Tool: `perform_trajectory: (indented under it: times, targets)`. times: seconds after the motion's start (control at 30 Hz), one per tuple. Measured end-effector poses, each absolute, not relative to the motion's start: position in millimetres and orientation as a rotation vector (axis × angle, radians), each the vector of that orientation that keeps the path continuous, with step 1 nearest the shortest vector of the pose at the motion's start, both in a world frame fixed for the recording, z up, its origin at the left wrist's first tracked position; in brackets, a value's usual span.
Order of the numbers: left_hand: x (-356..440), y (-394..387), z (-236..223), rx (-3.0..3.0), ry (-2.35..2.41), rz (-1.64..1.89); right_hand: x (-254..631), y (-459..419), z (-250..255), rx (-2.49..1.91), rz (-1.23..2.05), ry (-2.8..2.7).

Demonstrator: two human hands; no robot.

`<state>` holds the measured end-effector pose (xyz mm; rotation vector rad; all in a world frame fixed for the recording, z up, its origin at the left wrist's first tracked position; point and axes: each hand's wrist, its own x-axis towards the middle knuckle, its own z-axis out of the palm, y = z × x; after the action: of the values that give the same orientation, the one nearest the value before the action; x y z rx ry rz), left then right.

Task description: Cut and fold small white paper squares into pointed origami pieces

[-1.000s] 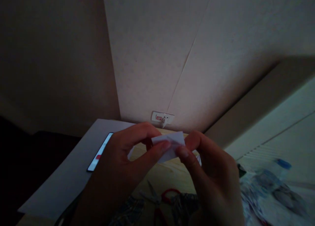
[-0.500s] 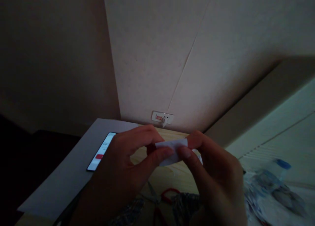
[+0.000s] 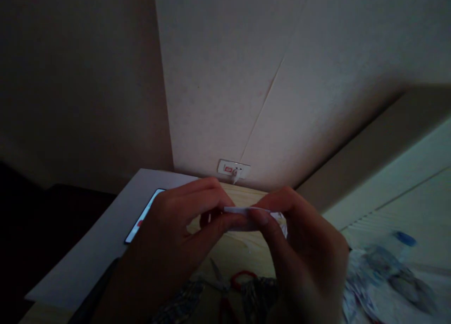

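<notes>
A small piece of folded white paper (image 3: 237,210) is pinched between both hands above the wooden table (image 3: 229,248). My left hand (image 3: 176,234) holds its left end, thumb in front and fingers behind. At the other end, my right hand (image 3: 299,239) grips the paper between thumb and forefinger. The paper shows nearly edge-on as a narrow strip. Below the hands lie open scissors (image 3: 222,284) with red handles, partly hidden by dark patterned cloth (image 3: 259,293). Something whitish and crumpled (image 3: 281,220) shows just behind my right fingers.
On the left, a phone (image 3: 146,216) with a lit screen rests on a large white sheet (image 3: 91,239). A wall socket (image 3: 233,169) with a plug is behind the table. Clear plastic and a blue-capped bottle (image 3: 405,239) are at the right.
The paper's flat face was visible before; now it is tilted or folded to a thin strip. My right thumb and forefinger have shifted slightly left along it.
</notes>
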<state>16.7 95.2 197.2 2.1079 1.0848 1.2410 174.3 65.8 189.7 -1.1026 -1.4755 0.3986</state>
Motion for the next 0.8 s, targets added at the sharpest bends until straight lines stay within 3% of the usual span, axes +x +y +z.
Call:
perform_trajectory:
  times: [0.17,0.37,0.8]
  targets:
    - [16.6,94.9,199.1,2.092,1.053,1.251,175.8,64.9,189.7,-1.079,0.345,-1.501]
    - [20.3,96.8,198.4,2.032,1.133,1.312,181.8,71.1,193.3,-1.16,0.577,-1.511]
    - [20.6,103.0,200.0,1.944,1.121,1.37,186.0,71.8,187.4,-1.114,0.628,-1.469]
